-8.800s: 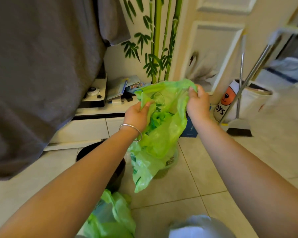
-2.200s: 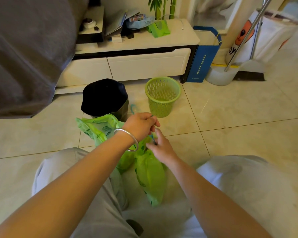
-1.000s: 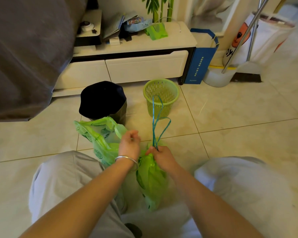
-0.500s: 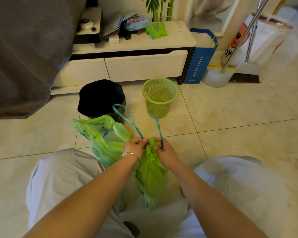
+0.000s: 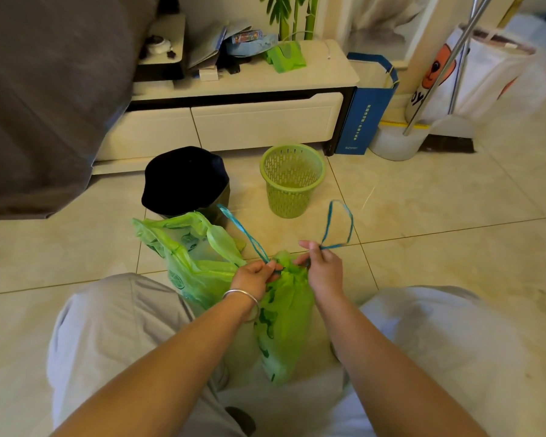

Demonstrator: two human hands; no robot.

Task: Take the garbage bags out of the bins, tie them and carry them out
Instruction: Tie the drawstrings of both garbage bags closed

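Note:
A green garbage bag (image 5: 282,323) hangs between my knees, its neck gathered by a blue string (image 5: 338,227). My left hand (image 5: 255,275) pinches one end of the string at the neck, and that end trails up to the left. My right hand (image 5: 323,269) pinches the other end, which loops out to the right. A second green garbage bag (image 5: 186,253) lies open on the floor just left of my left hand. Behind stand a green mesh bin (image 5: 292,179) with no bag in it and a black bin (image 5: 185,181).
A low white cabinet (image 5: 234,121) runs along the back with clutter on top. A blue paper bag (image 5: 368,105), a white bucket (image 5: 394,141) and a mop handle (image 5: 445,63) stand at the right. Grey fabric (image 5: 44,89) fills the upper left. Tiled floor stretches right.
I lifted the bag out of the green bin and crouched down with it. In the last second my hands have drawn the two blue string ends apart, left and right.

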